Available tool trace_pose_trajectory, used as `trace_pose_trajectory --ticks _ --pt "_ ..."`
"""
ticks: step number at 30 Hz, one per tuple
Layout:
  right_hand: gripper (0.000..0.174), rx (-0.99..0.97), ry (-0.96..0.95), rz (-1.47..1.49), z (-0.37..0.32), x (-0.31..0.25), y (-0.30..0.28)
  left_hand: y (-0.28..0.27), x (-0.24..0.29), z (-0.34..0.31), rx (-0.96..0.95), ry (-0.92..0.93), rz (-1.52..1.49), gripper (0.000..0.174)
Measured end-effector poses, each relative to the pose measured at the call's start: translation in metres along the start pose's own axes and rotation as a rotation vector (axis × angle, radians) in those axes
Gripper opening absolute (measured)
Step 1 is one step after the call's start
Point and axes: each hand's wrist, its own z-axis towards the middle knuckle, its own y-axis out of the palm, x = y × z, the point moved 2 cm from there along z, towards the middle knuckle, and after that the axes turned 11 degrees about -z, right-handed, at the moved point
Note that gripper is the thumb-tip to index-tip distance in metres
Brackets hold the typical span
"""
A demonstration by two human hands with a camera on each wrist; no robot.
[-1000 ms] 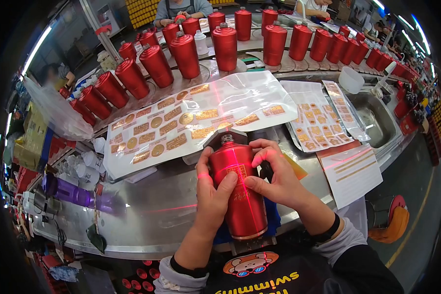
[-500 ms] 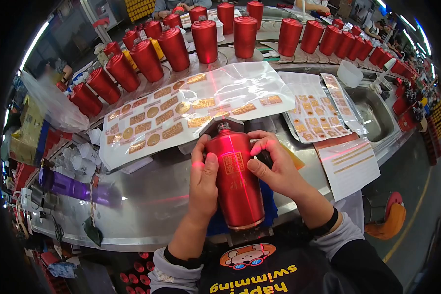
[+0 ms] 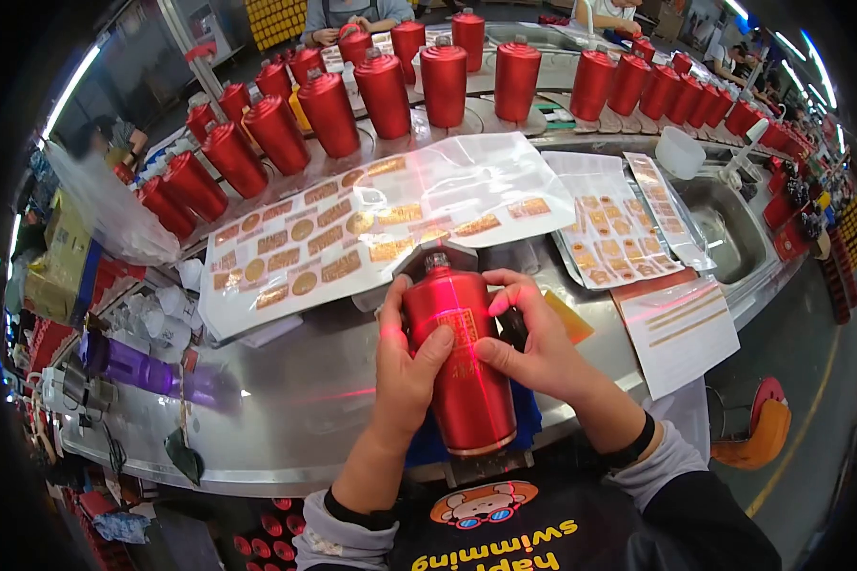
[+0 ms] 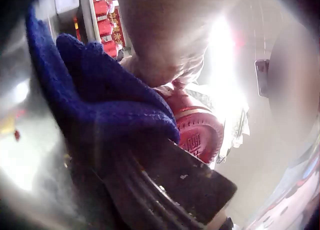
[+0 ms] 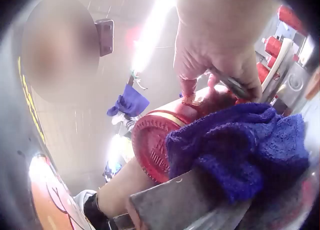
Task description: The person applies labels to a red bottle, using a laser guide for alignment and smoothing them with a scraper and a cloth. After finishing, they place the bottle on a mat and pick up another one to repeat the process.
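The red bottle [image 3: 471, 409] lies between the fingers of the left hand [image 3: 408, 371] and right hand [image 3: 543, 347], which both grip its sides, thumbs on its front; neither is nearer. Its long axis runs lengthwise between them, neck just beyond the fingertips, base back towards the wrists. Below the fingers is a blue cloth [image 5: 235, 140]. Well beyond the right fingers, a whitish tub [image 3: 681, 154] stands beside a metal sink [image 3: 728, 224]; I cannot tell the tub's contents.

Right behind the grip, black wristbands [image 3: 360, 516], then grey cuffs [image 3: 348, 544]; below it, cartoon [image 3: 484, 504], yellow "swimming" lettering [image 3: 493, 548]!
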Motion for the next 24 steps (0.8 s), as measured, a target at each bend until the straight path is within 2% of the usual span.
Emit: trace_pose_trajectory --ticks 5,11,12,15,24 --pt "0.042 -0.01 0.002 0.001 -0.0003 -0.0001 -0.0015 0.0018 -0.0003 -0.0012 0.007 -0.047 -0.08 0.073" --pt "0.035 0.0 0.014 0.054 0.0002 0.0021 -0.0014 0.0026 -0.0003 0.0008 0.029 -0.019 -0.047 0.064" --pt "0.034 -0.006 0.022 0.081 0.0017 0.0048 -0.0016 0.0013 -0.0004 0.0016 0.015 0.003 -0.101 0.072" --pt "0.031 -0.005 0.053 0.118 0.001 0.004 -0.0019 -0.0004 0.0005 0.002 -0.001 -0.027 -0.113 0.075" --pt "0.047 0.002 0.025 0.016 -0.0011 0.0008 0.0015 0.0035 0.001 0.0 -0.004 -0.059 -0.062 0.082"
